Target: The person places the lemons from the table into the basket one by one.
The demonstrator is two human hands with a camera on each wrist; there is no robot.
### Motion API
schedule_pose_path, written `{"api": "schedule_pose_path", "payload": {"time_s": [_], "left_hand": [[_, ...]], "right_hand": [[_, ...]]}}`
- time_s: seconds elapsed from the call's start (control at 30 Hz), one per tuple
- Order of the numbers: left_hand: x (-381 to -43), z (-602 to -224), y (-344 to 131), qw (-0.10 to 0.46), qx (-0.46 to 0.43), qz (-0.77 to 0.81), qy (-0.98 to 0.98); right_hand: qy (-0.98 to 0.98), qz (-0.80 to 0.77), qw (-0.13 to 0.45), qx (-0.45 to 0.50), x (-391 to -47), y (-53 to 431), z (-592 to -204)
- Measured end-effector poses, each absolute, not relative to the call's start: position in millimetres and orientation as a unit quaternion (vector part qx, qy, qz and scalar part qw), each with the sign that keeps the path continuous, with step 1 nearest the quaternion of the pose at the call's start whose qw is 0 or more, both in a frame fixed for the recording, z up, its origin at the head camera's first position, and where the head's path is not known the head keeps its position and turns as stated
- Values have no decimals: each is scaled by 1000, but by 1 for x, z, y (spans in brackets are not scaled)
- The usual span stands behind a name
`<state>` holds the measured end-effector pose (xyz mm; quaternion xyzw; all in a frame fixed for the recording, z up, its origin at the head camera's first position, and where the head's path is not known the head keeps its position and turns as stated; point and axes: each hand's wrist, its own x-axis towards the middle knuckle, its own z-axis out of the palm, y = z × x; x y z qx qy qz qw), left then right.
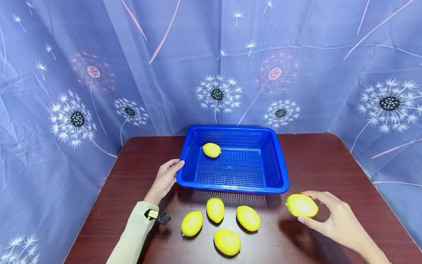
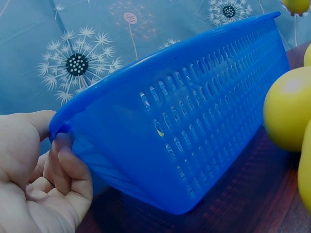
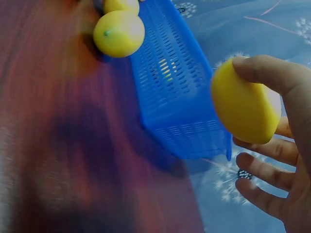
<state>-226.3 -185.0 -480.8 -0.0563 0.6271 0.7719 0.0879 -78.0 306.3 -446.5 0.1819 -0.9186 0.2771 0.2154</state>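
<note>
Right hand (image 1: 336, 216) pinches yellow oval lemon (image 1: 301, 205) right of blue rectangular plastic basket (image 1: 230, 168): fingertip grip may slip. Left hand (image 1: 166, 178) pinches basket rim (image 2: 82, 100): tug may tilt it.

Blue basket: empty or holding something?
Not empty, but far from full: the head view shows just one yellow lemon inside the blue basket, toward its back left.

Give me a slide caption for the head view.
Left hand grips a blue basket while right hand holds a lemon.
</note>
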Motion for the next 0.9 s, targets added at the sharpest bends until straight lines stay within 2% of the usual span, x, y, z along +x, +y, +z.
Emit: {"api": "schedule_pose_path", "payload": {"time_s": [0.33,0.7,0.9], "left_hand": [[-227,-482,-184,85,-60,774,625],[-229,-483,-185,87,-52,781,616],[-229,-486,-186,89,-53,781,615]], "right_hand": [[-919,255,228,195,-96,306,-417],[-920,237,219,222,-128,284,-382],[-915,253,178,261,-156,278,-367]]}}
